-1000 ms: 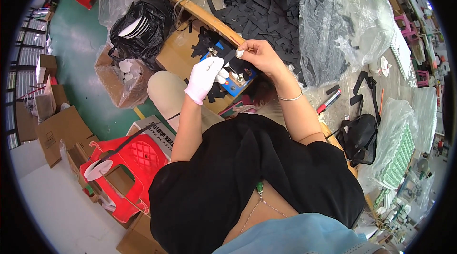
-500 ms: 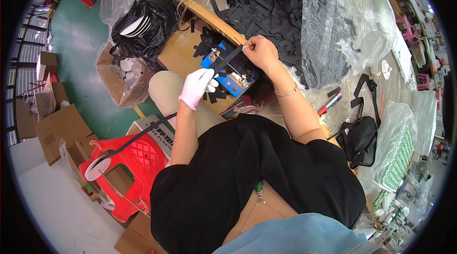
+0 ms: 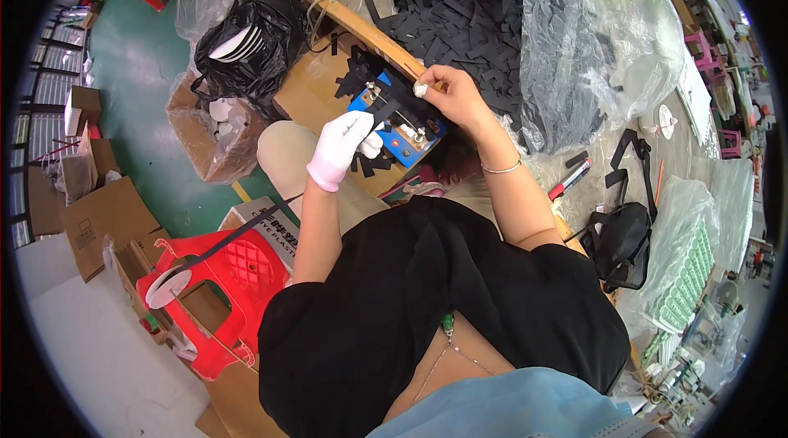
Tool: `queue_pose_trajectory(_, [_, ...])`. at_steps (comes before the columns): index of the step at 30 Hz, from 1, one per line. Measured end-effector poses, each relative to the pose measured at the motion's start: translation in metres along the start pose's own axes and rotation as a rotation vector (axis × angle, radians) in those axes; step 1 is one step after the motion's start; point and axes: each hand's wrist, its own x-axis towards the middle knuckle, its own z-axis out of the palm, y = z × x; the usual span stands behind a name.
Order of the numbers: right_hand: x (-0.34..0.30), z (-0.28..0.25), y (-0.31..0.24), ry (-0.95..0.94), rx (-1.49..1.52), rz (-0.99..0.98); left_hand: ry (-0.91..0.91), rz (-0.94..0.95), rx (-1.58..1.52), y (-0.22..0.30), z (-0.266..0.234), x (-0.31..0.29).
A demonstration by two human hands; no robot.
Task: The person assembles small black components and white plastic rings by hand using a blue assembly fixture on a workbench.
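Note:
My left hand (image 3: 343, 142), in a white glove, pinches a black webbing strap (image 3: 384, 113) at the near left side of a blue strip-cutting device (image 3: 409, 157). The strap's length (image 3: 238, 231) trails back past my left forearm to a white reel (image 3: 168, 288) at a red stool. Beyond the device's far side, my bare right hand (image 3: 455, 97) is raised near the wooden table edge. Its fingers are curled but loosely apart, with a white covering on one fingertip and no strap between them. Black cut pieces (image 3: 357, 73) lie around the device, on cardboard.
A large heap of black cut strips (image 3: 460, 15) covers the table beside clear plastic sheeting (image 3: 566, 52). A red marker (image 3: 569, 179) and a black pouch (image 3: 621, 241) lie at right. The red stool (image 3: 246, 266), a cardboard box (image 3: 205, 130) and a black bag (image 3: 254, 48) stand at left.
My right hand has let go of the strap end and moved slightly right. The strap no longer stretches between my hands; my left hand stays near the same spot.

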Motion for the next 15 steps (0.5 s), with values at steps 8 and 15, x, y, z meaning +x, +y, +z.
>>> queue_pose_trajectory(8, [-0.007, -0.005, -0.024, -0.181, 0.274, 0.277, 0.062, -0.051, 0.03, 0.008, 0.022, 0.016])
queue_pose_trajectory(15, [0.003, -0.008, 0.0, 0.029, 0.003, 0.04, 0.092, -0.061, 0.043, -0.002, 0.009, 0.013])
